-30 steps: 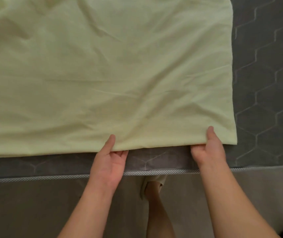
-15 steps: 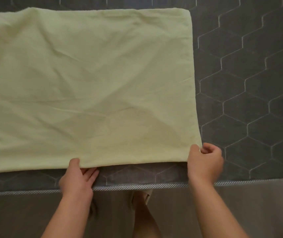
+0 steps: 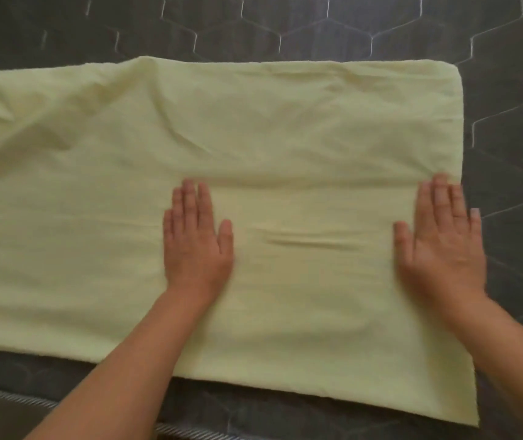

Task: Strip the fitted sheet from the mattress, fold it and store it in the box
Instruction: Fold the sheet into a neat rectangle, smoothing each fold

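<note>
fitted sheet (image 3: 285, 138), pale yellow-green, lay spread flat as a wide rectangle on top of the mattress (image 3: 507, 42), and its left end ran out of view past the left edge. its far edge and right edge met in a rounded corner at the far right, while its near edge slanted across the lower part of the view, leaving a strip of bare mattress between it and the person. the mattress was dark grey, quilted with pale stitched hexagons that showed beyond the sheet on the far side and along the right. a striped piping (image 3: 15, 396) ran along the mattress's near rim at the lower left; what lay below that rim was too dim to tell. the cloth was creased in soft ridges toward the far left, and one short raised wrinkle (image 3: 310, 244) sat between the two hands. the left hand (image 3: 195, 246) rested palm down on the sheet near its middle, fingers straight and close together pointing away from the person, thumb out to the right, grasping nothing. the right hand (image 3: 444, 242) lay palm down in the same way at the sheet's right edge, fingers straight, thumb out to the left, its outermost finger reaching past the edge over the dark mattress; it was somewhat blurred, and it too grasped nothing. both bare forearms came in from the near side, the left forearm (image 3: 120, 376) slanting up from the lower left across the near edge of the sheet, the right forearm (image 3: 514, 360) coming from the lower right corner.
</note>
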